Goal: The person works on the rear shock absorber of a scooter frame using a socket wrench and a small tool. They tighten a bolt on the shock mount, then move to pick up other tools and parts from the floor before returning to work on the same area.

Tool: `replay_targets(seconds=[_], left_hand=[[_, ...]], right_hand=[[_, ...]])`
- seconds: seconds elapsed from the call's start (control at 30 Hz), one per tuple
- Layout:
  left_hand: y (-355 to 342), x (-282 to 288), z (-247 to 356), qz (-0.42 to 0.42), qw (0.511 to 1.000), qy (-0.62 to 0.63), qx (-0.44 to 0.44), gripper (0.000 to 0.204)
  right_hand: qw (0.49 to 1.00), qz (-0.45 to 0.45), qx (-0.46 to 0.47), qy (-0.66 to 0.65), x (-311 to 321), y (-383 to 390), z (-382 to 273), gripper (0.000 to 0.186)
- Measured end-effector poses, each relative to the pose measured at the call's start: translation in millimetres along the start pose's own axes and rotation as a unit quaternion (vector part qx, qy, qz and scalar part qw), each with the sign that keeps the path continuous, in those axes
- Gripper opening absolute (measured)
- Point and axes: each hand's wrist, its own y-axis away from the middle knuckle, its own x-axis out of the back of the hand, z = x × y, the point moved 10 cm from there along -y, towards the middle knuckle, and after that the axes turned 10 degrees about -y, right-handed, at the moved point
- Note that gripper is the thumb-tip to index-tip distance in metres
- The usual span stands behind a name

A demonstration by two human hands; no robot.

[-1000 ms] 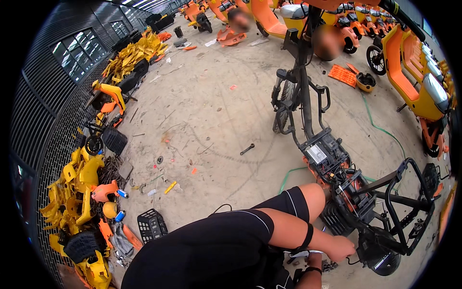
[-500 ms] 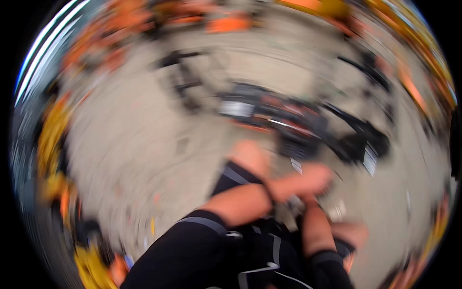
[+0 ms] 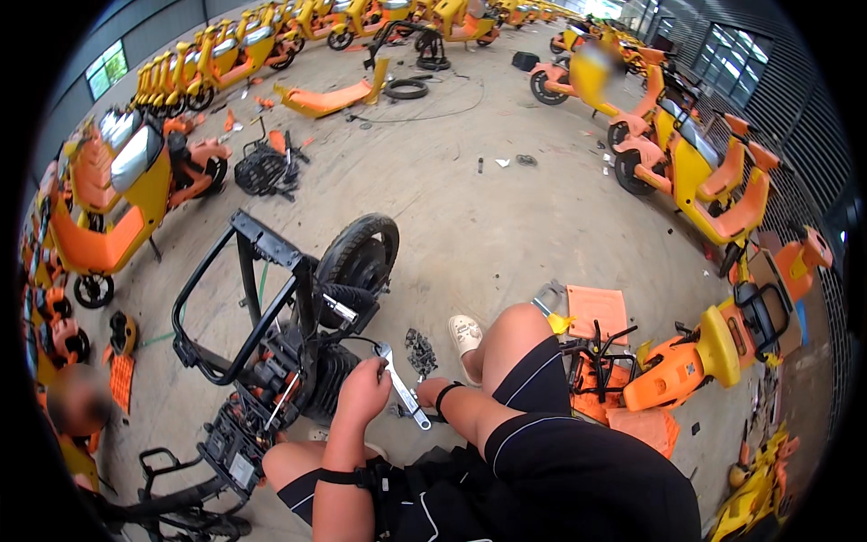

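Observation:
A silver combination wrench (image 3: 404, 388) slants between my hands above the floor. My left hand (image 3: 365, 390) is closed around its upper part, beside the stripped black scooter frame (image 3: 271, 388). Close to the wrench's lower part is my right hand (image 3: 433, 392), its fingers bent and partly hidden; what they hold, if anything, I cannot make out. The frame lies along my left side, with its rear wheel (image 3: 361, 257) pointing away from me and a shock absorber (image 3: 340, 309) near it. A small heap of dark parts (image 3: 420, 352) lies on the floor just beyond my hands.
Orange panels (image 3: 596, 312) and an orange-yellow scooter body (image 3: 677, 370) lie at my right. Yellow-orange scooters (image 3: 135, 194) stand at left, with more (image 3: 686, 163) at right. A black basket-like part (image 3: 265, 169), a loose tyre (image 3: 406, 88) and an orange-yellow panel (image 3: 330, 98) lie farther off.
My view has swung, and the blur is gone. The black frame now appears at my left instead of ahead. My hands, formerly smeared together, now show apart with the wrench between them.

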Motion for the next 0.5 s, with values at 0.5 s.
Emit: replay_targets(seconds=[0.5], left_hand=[[-31, -4, 14, -0.012, 0.999, -0.002, -0.035, 0.032]], right_hand=[[0.944, 0.253, 0.108, -0.181, 164, 46, -46, 0.041]])
